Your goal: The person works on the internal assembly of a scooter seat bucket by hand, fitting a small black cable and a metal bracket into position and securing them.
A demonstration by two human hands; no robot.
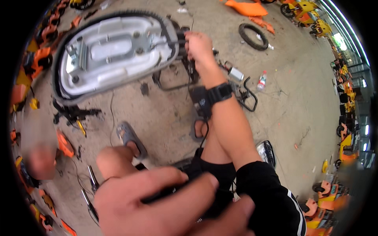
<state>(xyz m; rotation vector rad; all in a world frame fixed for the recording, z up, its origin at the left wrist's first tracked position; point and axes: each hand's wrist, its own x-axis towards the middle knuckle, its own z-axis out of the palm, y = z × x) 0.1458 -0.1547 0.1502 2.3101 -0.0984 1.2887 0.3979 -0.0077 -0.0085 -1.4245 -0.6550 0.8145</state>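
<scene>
A scooter seat (pixel 114 53), underside up with white plastic base, black rim and metal brackets, is at the upper left. My right hand (pixel 199 49) grips its right end, fingers curled around dark fittings there. A black band and a dark device with a cable (pixel 201 101) are at my right wrist. My left hand (pixel 165 202) is very close to the camera at the bottom, blurred, its fingers apart with nothing visible in them. A black metal frame (pixel 173 87) lies partly hidden under the seat.
A person (pixel 39 157) is at the left. A tyre (pixel 245 29), orange panels (pixel 244 8), a plastic bottle (pixel 261 80), a silver canister (pixel 236 73), a bent black bar (pixel 252 103) and loose black parts (pixel 71 112) lie on the concrete floor (pixel 299 98). Rows of scooters (pixel 328 194) line both sides.
</scene>
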